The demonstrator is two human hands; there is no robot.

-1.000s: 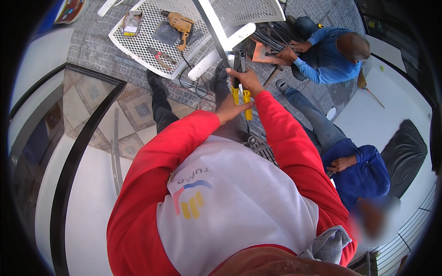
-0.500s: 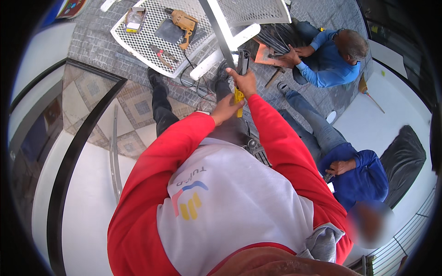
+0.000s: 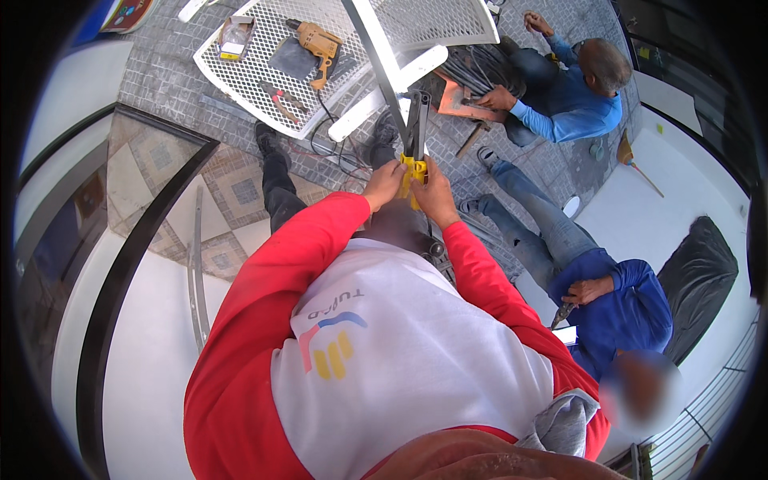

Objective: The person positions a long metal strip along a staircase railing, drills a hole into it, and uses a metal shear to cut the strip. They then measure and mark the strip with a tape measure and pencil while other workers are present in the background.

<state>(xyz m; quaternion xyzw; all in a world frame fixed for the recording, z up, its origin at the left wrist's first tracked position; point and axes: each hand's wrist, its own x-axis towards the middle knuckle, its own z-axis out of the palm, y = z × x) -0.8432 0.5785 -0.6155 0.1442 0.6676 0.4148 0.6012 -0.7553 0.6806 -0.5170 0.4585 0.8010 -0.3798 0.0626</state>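
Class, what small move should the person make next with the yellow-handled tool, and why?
Perhaps slide the right hand up to steady the dark metal head: like the left hand, it is at the yellow handles, so neither hand supports that head.

Left fingers (image 3: 393, 172) and right fingers (image 3: 430, 178) grip a yellow-handled tool (image 3: 414, 164).

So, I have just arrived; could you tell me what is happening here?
The person's left hand and right hand both hold a yellow-handled hand tool. A corded drill and red-handled pliers lie on a white mesh seat. Nearby, a co-worker in light blue has one hand at an orange tray; another in dark blue holds a small tool.
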